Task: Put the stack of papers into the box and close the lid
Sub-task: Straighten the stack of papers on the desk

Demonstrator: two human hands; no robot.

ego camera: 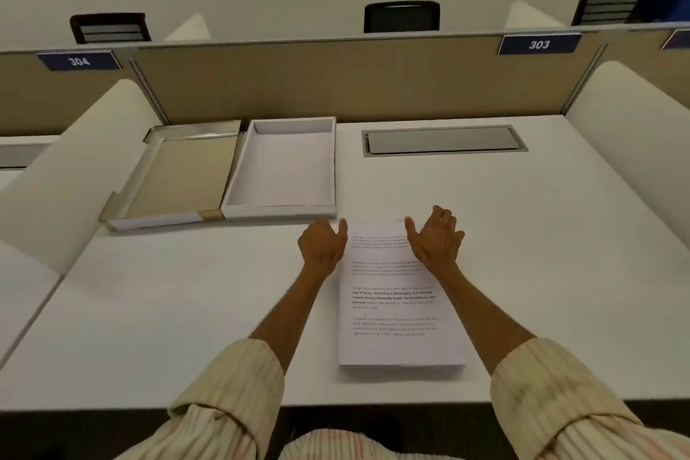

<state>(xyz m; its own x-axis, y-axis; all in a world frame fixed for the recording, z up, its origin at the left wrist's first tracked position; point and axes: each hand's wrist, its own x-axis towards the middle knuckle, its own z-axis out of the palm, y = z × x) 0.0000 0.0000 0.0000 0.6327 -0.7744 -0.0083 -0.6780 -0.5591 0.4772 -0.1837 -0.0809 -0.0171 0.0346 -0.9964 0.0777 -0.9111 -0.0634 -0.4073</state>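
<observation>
A stack of printed white papers (395, 314) lies flat on the white desk in front of me. My left hand (323, 245) hovers at the stack's far left corner, fingers spread, holding nothing. My right hand (437, 235) is over the far right corner, also spread and empty. The white box (280, 211) sits open and empty at the back left, just beyond my left hand. Its lid (164, 220) lies upside down to the left of the box, touching it, showing a tan inside.
A grey cable hatch (440, 140) is set into the desk at the back right. A tan partition (336, 82) closes the back, and white side dividers (74, 168) flank the desk. The desk's front edge (373, 401) is near my body.
</observation>
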